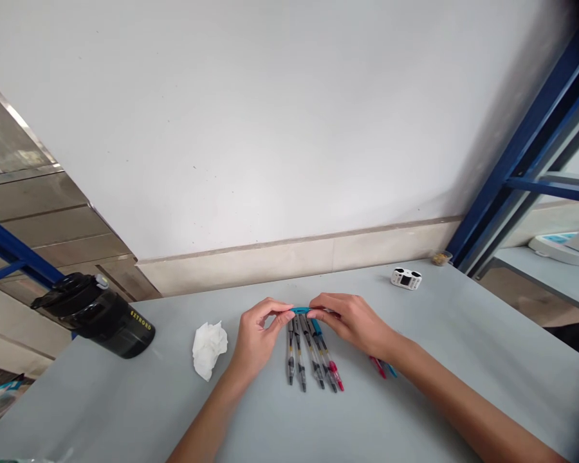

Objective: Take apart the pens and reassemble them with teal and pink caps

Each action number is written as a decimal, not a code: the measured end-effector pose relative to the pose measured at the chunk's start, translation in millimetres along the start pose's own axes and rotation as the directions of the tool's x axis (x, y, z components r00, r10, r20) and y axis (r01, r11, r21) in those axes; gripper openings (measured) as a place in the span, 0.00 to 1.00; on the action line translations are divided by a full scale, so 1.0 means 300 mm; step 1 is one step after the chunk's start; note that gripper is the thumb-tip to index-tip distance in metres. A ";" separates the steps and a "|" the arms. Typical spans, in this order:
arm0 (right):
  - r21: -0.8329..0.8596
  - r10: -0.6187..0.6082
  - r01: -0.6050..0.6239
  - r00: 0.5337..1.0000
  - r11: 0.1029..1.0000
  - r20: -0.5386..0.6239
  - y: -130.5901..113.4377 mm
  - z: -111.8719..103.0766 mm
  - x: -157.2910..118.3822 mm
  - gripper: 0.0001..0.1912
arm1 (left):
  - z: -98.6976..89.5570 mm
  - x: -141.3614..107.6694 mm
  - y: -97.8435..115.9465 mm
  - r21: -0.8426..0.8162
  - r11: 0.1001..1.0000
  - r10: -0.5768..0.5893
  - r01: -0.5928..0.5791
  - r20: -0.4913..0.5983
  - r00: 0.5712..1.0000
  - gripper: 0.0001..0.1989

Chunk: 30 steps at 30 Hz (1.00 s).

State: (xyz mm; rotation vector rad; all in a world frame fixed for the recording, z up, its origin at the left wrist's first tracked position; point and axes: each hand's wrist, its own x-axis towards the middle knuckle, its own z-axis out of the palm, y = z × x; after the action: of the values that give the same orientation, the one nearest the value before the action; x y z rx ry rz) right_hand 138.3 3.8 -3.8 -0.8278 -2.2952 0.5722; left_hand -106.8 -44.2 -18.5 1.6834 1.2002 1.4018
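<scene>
My left hand (260, 328) and my right hand (350, 318) pinch opposite ends of a small blue piece (300, 310) between thumb and fingers. Just below it, a row of pens (309, 350) lies side by side on the grey table (164, 399). Their tips point toward me; most have dark ends, and one at the right has a red end (336, 376). The upper ends of the pens are partly covered by the blue piece and my right hand. Under my right forearm, a red item (378, 367) and a blue item (392, 371) show only in part.
A crumpled white tissue (209, 349) lies left of my left hand. Farther left stands a black bottle (99, 315). Toward the back right are a small white device (406, 279) and a little clear container (441, 258). A wall (289, 128) rises behind the table.
</scene>
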 end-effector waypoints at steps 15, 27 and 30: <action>0.975 0.484 -0.038 0.872 0.219 -0.074 -0.001 -0.036 0.051 0.21 | 0.035 -0.027 0.029 0.056 0.995 -0.088 0.085 0.056 0.995 0.15; 0.957 0.654 0.139 0.753 -0.256 0.066 0.071 -0.137 0.012 0.22 | 0.018 -0.015 0.003 0.226 0.973 -0.034 0.038 -0.020 0.999 0.17; 0.954 0.645 0.152 0.762 -0.260 0.054 0.073 -0.136 0.012 0.22 | 0.016 -0.015 0.003 0.267 0.964 -0.005 0.008 -0.010 1.000 0.17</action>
State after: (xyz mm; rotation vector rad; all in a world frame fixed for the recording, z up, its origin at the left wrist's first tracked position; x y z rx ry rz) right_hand 172.9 29.3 14.2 -0.4346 -0.3730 1.7912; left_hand -102.0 -48.3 -20.7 1.8523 1.4521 1.2894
